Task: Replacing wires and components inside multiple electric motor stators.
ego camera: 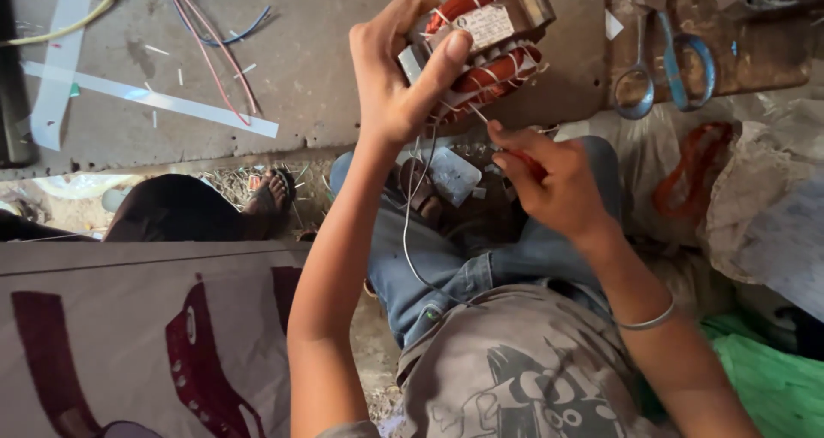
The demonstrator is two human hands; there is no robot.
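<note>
My left hand (396, 78) is raised and grips a small transformer (486, 43), a metal core wound with orange-red tape and carrying a pale label. Just below it, my right hand (549, 181) pinches a thin red-handled tool (525, 160) whose metal tip touches the underside of the transformer. A thin white wire (410, 232) hangs from the transformer down toward my lap. I sit with bent knees in blue jeans and a grey printed shirt; a silver bangle is on my right wrist.
Scissors with blue and grey handles (665, 69) lie on a board at upper right. Loose red, blue and yellow wires (215, 52) and white tape strips (146, 99) lie on the concrete slab. Another person's sandalled foot (270, 193) is at left. A painted board (129, 335) fills the lower left.
</note>
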